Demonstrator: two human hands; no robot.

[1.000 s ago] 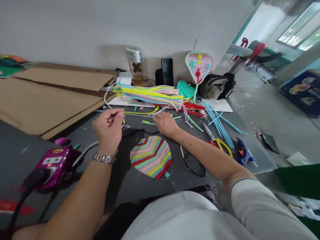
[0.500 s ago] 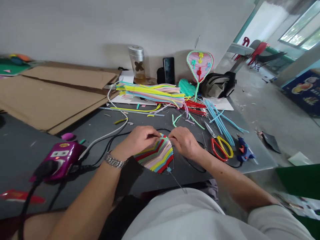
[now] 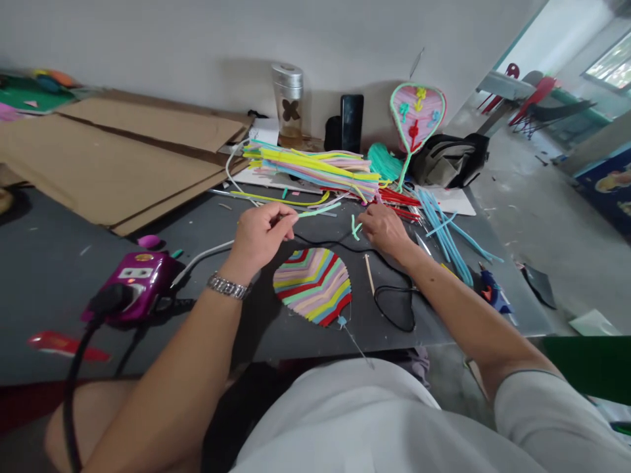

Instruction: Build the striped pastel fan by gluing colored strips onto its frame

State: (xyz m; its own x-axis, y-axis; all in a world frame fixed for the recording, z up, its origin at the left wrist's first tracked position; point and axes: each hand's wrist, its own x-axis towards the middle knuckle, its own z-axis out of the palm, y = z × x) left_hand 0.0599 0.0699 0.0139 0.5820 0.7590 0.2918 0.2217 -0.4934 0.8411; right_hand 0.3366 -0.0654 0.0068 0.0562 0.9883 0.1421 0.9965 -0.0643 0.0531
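My left hand [image 3: 266, 236], with a metal watch on its wrist, pinches one end of a light green pipe cleaner [image 3: 320, 211], which points right above the table. On the tabletop below lies a leaf-shaped piece of striped pipe cleaners [image 3: 315, 286] in red, yellow, pink and green; neither hand touches it. My right hand [image 3: 387, 230] is down at the table beside a green pipe cleaner scrap [image 3: 355, 227], fingers curled together; whatever is under the fingertips is hidden. A bundle of coloured pipe cleaners [image 3: 315, 169] lies behind both hands.
To the left are a purple power strip [image 3: 142, 276] and cardboard sheets [image 3: 123, 157]. A glue gun [image 3: 494, 289] and blue pipe cleaners [image 3: 446, 236] lie right; my forearm partly hides the scissors [image 3: 422, 244]. A black cable [image 3: 394, 289] loops nearby. A bottle [image 3: 290, 105] and phone [image 3: 351, 123] stand behind.
Both hands have left the striped piece, which now lies on the table. My left hand moved up and left with the green pipe cleaner; my right moved up and right to the scraps.
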